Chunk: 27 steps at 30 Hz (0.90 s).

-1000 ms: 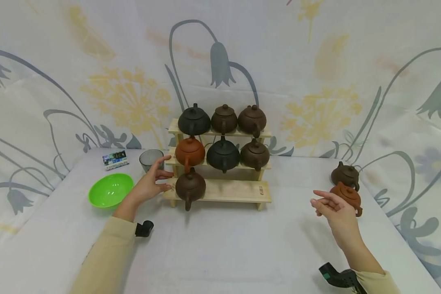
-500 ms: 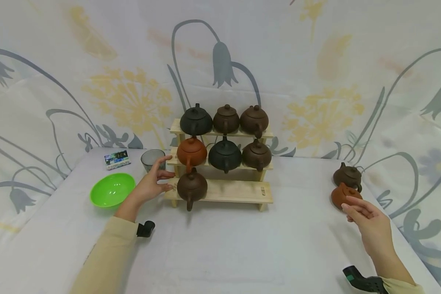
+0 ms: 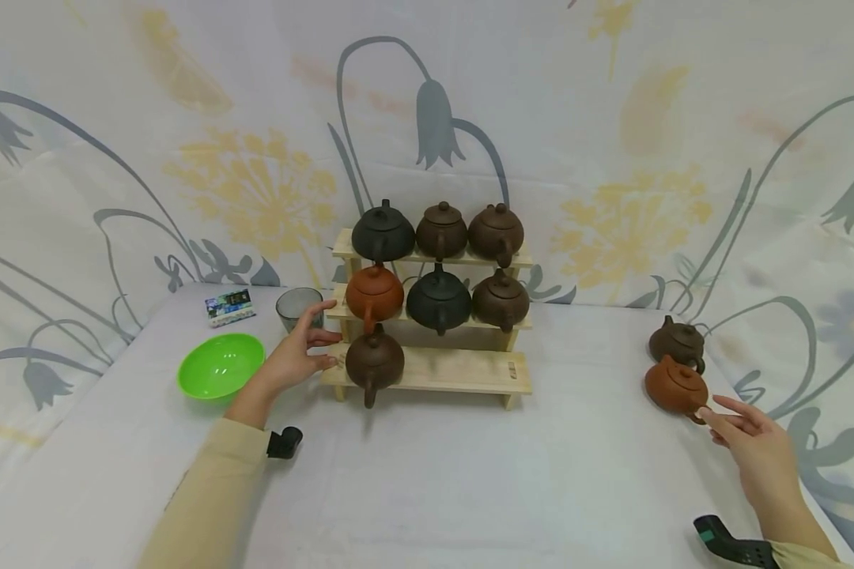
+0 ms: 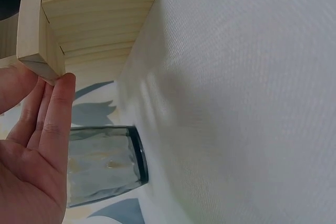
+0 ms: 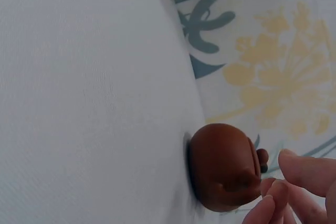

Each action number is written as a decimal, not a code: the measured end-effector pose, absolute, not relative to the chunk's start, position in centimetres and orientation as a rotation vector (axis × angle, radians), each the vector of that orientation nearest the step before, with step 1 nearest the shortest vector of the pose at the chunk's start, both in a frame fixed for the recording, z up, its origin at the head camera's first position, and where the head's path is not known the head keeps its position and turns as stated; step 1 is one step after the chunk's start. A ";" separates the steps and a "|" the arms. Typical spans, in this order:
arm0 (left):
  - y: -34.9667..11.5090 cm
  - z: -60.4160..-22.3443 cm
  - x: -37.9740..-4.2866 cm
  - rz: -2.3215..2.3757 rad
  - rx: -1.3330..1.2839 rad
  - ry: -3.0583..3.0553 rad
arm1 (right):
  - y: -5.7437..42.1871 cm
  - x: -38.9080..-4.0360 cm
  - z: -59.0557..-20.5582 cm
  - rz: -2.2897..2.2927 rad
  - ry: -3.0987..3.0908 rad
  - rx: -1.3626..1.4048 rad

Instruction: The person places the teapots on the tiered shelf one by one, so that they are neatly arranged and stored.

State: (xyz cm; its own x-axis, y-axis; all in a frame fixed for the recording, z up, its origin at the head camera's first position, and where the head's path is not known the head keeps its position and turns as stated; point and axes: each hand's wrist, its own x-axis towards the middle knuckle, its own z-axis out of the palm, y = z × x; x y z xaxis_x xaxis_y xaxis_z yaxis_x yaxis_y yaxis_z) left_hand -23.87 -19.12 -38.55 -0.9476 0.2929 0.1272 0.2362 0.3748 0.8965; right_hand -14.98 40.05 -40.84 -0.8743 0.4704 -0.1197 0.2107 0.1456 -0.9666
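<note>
A three-tiered wooden display stand holds several teapots. My left hand grips its left end; in the left wrist view the thumb and fingers lie about a board's corner. Beside that hand, on the lowest tier, sits a dark brown teapot. Over at the right, my right hand is at the handle of an orange-brown clay teapot, which stands on the table. The right wrist view shows thumb and fingers apart beside this teapot; whether they touch the handle is hard to tell.
Behind the orange-brown teapot stands another dark brown teapot. Left of the stand are a grey glass cup, a bright green bowl and a small patterned box. A floral cloth hangs behind the white table.
My right hand has moved right, past the front of the orange-brown teapot, to its handle. The left hand stays at the stand. The view has shifted slightly.
</note>
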 end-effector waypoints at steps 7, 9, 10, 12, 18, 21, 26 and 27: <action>-19.0 -38.4 -23.7 1.661 0.480 2.543 | 39.9 -14.8 -40.4 1.831 -2.280 -0.756; -19.0 -38.5 -23.7 1.666 0.480 2.537 | 40.1 -15.0 -40.6 1.836 -2.286 -0.765; -19.0 -38.5 -23.7 1.667 0.481 2.536 | 40.2 -15.2 -40.7 1.814 -2.313 -0.767; -19.0 -38.5 -23.7 1.670 0.486 2.535 | 40.4 -15.4 -40.9 1.743 -2.398 -0.750; -19.1 -38.3 -23.5 1.653 0.540 2.572 | 40.6 -15.7 -40.9 1.633 -2.694 -0.505; -19.1 -38.3 -23.5 1.650 0.542 2.577 | 40.4 -15.7 -41.0 1.672 -2.725 -0.406; -19.1 -38.4 -23.7 1.645 0.485 2.568 | 39.4 -15.8 -41.2 1.711 -2.697 -0.384; -19.1 -38.4 -23.8 1.646 0.476 2.567 | 39.1 -15.9 -41.3 1.727 -2.674 -0.388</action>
State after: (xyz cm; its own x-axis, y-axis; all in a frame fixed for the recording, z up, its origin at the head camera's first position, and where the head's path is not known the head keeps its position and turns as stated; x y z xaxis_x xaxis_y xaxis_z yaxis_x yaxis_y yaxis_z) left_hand -23.79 -19.11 -38.43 -0.9510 0.2859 0.1181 0.2267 0.3842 0.8950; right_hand -15.88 39.15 -41.26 -0.9686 0.1663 -0.1848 0.2368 0.3914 -0.8892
